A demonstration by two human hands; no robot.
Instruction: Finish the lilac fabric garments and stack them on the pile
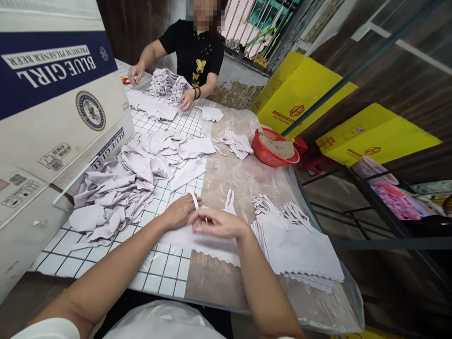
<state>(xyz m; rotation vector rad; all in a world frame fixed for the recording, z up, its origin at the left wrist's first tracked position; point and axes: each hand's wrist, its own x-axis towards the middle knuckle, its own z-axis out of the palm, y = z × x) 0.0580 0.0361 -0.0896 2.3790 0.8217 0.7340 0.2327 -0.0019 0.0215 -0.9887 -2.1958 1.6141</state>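
Note:
A pale lilac camisole (217, 249) with a scalloped hem lies flat in front of me. One of its thin straps (229, 200) stands up in a loop beyond my hands. My left hand (180, 211) rests on the top's upper left part, fingers bent onto the cloth and their tips partly hidden. Across it reaches my right hand (217, 223), its fingers curled around the other strap (195, 201), which runs up beside the left fingers. Right of my hands lies a fanned stack of similar camisoles (300, 245), straps bunched at the top.
A heap of loose lilac pieces (123, 188) covers the left, against a large beer carton (56, 103). Across the table a co-worker (192, 56) handles a folded pile (167, 87). A red basket (271, 162) holding cardboard sits at the right edge. Yellow boxes (303, 94) stand beyond.

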